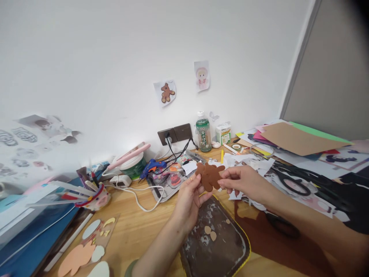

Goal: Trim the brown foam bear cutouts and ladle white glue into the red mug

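A brown bear-shaped cutout (pixel 210 177) is held up above the far end of a dark tray (pixel 213 257) with a yellow edge. My left hand (pixel 190 198) grips its left side between thumb and fingers. At its right edge, my right hand (pixel 240 182) pinches the cutout with the fingertips. Several small tan pieces (pixel 212 235) lie on the tray. On the wall hangs a picture of a brown bear (pixel 167 93).
A blue glue gun (pixel 152 167) lies behind on the left, near a pen cup (pixel 98 198). Black-handled scissors (pixel 292 184) and paper scraps are at the right. A green bottle (pixel 203 132) stands by the wall. Peach cutouts (pixel 76 258) lie front left.
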Available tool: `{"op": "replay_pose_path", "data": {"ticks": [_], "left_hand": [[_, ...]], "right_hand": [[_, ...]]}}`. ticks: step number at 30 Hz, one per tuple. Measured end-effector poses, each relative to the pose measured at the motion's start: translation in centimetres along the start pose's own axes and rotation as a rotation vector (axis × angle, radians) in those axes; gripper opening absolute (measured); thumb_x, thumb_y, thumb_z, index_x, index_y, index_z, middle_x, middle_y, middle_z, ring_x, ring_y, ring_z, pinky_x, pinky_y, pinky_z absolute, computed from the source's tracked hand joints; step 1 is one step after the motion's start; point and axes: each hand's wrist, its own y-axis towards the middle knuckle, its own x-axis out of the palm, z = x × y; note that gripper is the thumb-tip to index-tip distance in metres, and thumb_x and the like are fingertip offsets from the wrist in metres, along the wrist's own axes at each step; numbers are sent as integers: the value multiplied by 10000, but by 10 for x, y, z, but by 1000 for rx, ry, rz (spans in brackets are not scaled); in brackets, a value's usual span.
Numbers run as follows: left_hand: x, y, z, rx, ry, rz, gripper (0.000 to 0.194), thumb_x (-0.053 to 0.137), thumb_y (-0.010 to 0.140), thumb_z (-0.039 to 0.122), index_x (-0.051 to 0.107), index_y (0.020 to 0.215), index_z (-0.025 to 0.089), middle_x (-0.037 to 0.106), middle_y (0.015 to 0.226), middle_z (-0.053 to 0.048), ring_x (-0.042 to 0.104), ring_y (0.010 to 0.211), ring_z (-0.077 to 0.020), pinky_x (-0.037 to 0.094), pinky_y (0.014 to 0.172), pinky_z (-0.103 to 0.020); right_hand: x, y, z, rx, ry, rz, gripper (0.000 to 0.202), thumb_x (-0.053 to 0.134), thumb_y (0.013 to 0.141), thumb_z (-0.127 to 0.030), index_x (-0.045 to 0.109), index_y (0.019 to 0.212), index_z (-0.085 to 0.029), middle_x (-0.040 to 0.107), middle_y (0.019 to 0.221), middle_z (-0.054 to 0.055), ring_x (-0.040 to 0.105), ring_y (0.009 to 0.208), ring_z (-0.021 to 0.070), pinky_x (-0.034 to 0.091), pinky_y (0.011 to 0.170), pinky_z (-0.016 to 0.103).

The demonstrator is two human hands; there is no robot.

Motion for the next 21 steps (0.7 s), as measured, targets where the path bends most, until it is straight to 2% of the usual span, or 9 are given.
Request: {"op": "replay_pose_path", "data": {"ticks": [6, 13, 17, 21], "left_hand": [[0, 1, 0, -1, -26, 13, 233, 524, 753, 216, 548, 966, 126, 595, 993, -90, 577, 678, -78, 497, 540, -164], [1, 2, 1, 9, -65, 36, 215, 534, 743, 178, 555, 943, 101, 601, 967, -102, 590, 711, -96, 506, 587, -171], [0, 3, 2, 14, -81, 71, 172, 544, 731, 155, 553, 892, 95, 608, 900, -86, 587, 681, -90, 513, 618, -191], [-4, 8, 2, 4, -108, 98, 167, 539, 733, 141, 539, 895, 103, 609, 878, -81, 599, 753, -118, 512, 644, -198]], "right_hand": [[-9, 3, -3, 24, 99, 30, 222, 558, 738, -351, 588, 672, -141, 568, 559, -8, 490, 505, 72, 368, 462, 170], [-15, 3, -4, -3, 112, 21, 263, 519, 774, -363, 595, 682, -129, 561, 574, 6, 487, 513, 74, 379, 481, 187], [-17, 3, -5, -16, 131, 77, 209, 535, 763, -347, 571, 734, -144, 609, 680, 26, 528, 557, 85, 407, 492, 189], [-21, 5, -5, -6, 129, 139, 206, 576, 728, -348, 535, 818, -168, 646, 740, 42, 562, 589, 113, 413, 471, 196]]}}
